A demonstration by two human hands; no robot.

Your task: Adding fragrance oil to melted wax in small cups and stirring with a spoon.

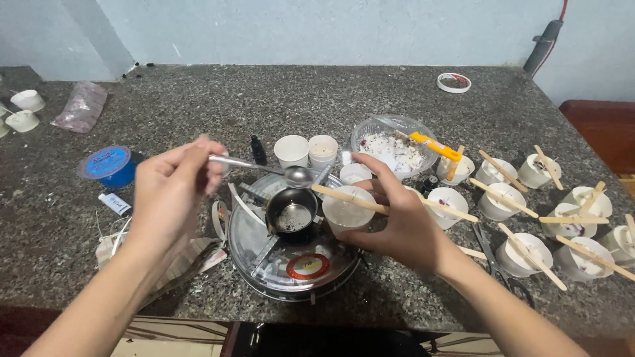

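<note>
Holding a slim metal spoon (291, 173) by its handle, the left hand (173, 192) keeps the bowl level just above the small dark metal pot (292, 213), which sits on a round silver stove (291, 254) at the speckled grey stone worktop's (370, 92) near edge and holds a shallow pale melt. Beside it, the right hand (403, 221) is clamped around a small white plastic cup (346, 211), steadying it, a flat wooden stick (350, 199) laid across its rim. More stick-topped white cups (574, 228) crowd the right edge.

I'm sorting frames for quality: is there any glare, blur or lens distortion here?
Head view: soft, even light with faint shadows; glare shows on the round silver stove and the metal spoon in the left hand; the right hand and white cup look sharp; the speckled counter's back edge bows slightly.
</note>
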